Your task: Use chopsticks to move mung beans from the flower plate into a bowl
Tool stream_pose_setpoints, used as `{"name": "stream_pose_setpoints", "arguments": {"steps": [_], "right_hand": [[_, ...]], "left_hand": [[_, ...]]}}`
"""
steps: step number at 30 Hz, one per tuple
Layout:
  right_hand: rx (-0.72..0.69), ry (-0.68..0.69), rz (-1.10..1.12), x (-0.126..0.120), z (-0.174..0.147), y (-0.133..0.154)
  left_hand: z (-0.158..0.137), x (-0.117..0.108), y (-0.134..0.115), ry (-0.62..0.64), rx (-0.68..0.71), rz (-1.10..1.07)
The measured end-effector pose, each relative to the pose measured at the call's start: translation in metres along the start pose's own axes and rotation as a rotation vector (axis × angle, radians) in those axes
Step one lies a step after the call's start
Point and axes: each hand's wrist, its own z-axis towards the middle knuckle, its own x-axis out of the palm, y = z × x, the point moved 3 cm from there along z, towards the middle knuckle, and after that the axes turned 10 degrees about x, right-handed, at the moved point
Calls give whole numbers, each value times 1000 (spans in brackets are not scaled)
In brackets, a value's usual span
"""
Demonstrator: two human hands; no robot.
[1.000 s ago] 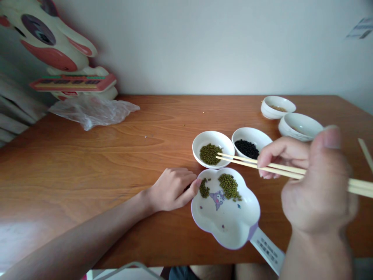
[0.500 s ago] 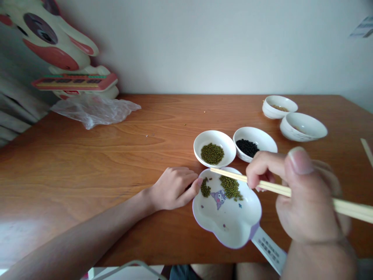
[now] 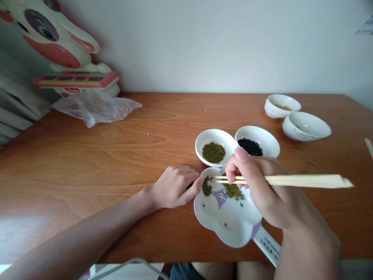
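My right hand (image 3: 262, 186) grips a pair of wooden chopsticks (image 3: 303, 181), their tips slightly apart over the upper left of a white flower-shaped dish (image 3: 233, 223). That dish has a purple rim, a cartoon print and a handle with a label. Inside it lie two groups of green mung beans (image 3: 233, 191); my fingers partly cover the right group. At the left rim, my left hand (image 3: 176, 186) rests on the table with fingers curled, the thumb holding the dish's edge. Just behind stands a white bowl (image 3: 201, 149) of mung beans, beside another bowl (image 3: 271, 146) with black beans.
Two more white bowls (image 3: 305, 126) stand at the back right, with a little yellowish food inside. A clear plastic bag (image 3: 99, 111) lies before a cow-shaped toy with a keyboard (image 3: 75, 79) at the back left. A pale stick (image 3: 369, 147) lies at the right edge.
My right hand has moved left and turned, coming lower over the dish. The chopsticks' tips have dropped inside the rim and parted slightly. My left hand stays on the dish's edge.
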Motion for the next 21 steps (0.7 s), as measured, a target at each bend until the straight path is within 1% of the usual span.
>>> {"name": "stream_pose_setpoints", "arguments": {"steps": [14,21], "right_hand": [[25,-6,-1,1,1,-1],[-15,-23,19,1,2,-1]], "left_hand": [[0,0,1,2,0,7],[0,0,1,-13,8,1]]}}
